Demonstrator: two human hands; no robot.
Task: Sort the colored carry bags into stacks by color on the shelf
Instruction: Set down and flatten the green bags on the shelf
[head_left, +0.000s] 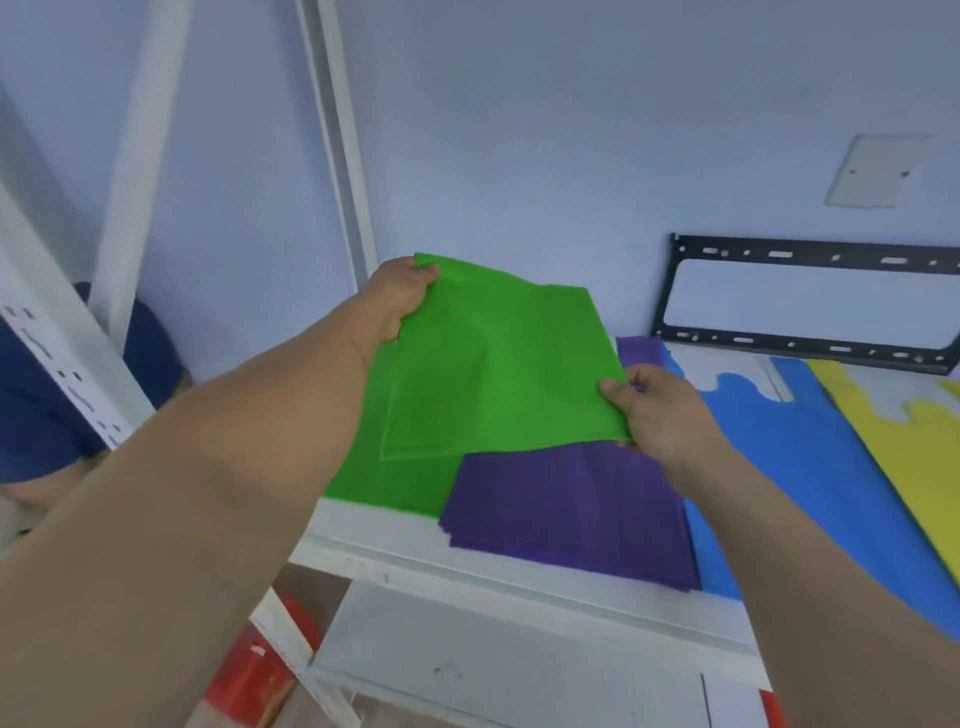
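A green carry bag hangs flat just above the white shelf. My left hand pinches its far left corner, and my right hand grips its near right edge. Under it, at the shelf's left end, lies a green stack. A purple stack sits beside that, partly under the held bag. Further right lie blue bags and yellow bags, spread flat.
A black metal bracket frame leans on the wall at the shelf's back right. White shelf uprights stand at the left. A lower shelf and a red object show below.
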